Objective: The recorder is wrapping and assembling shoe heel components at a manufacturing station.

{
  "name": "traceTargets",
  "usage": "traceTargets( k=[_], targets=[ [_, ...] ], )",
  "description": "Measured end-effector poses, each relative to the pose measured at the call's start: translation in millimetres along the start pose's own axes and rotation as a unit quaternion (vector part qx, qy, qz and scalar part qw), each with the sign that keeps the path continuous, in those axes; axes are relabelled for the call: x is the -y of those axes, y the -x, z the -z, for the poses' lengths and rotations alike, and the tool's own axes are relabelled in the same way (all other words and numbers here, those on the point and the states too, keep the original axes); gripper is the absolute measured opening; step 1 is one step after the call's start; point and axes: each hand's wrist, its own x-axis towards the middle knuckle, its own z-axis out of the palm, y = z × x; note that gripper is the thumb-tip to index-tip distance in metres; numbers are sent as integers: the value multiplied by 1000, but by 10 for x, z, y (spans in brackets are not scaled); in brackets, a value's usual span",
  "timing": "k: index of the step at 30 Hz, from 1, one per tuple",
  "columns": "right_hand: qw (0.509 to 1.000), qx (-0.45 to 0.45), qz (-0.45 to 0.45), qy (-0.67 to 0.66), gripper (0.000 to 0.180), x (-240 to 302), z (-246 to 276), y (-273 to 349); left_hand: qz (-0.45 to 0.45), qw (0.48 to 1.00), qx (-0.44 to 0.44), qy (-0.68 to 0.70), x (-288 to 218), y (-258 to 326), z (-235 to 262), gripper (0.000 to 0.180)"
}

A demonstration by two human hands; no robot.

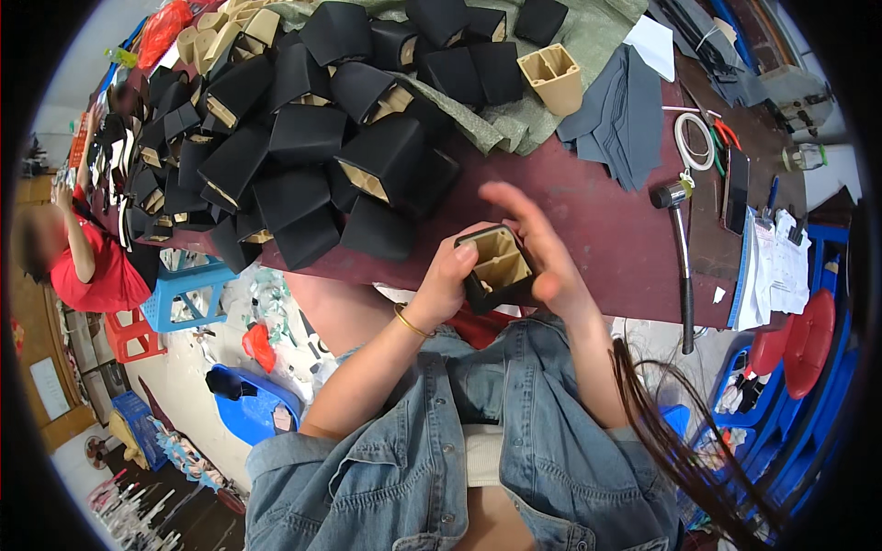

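Dark red worktable (pixel 588 207) fills the upper field, with a heap of black-covered boxes (pixel 303 138) at ten o'clock, grey fabric sheets (pixel 625 110) at one o'clock and a hammer (pixel 682 266) at three o'clock. At centre, the left hand (pixel 446 285) clamps the partly covered box (pixel 498 266) by its side, thumb on the rim. The right hand (pixel 542 248) rests against its far side, fingers spread apart. Recommended practice: keep the box braced and press the black covering flat along each edge.

Both forearms raised from lower edge; left hand (pixel 447 283) curled in grip, right hand (pixel 542 253) fingers half-spread, palm inward
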Motion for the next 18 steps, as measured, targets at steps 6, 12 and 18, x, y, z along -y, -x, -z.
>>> traceTargets(
  k=[6,12,18],
  targets=[
    [862,13,271,428,90,-168,80,-58,4,999,-24,-36,-71,35,-30,63],
    [944,-191,137,232,77,-52,-225,197,4,995,-13,94,-108,20,-193,72],
    [856,-133,138,480,76,82,-114,245,-32,995,-36,-89,-133,-28,-136,48]
  ],
)
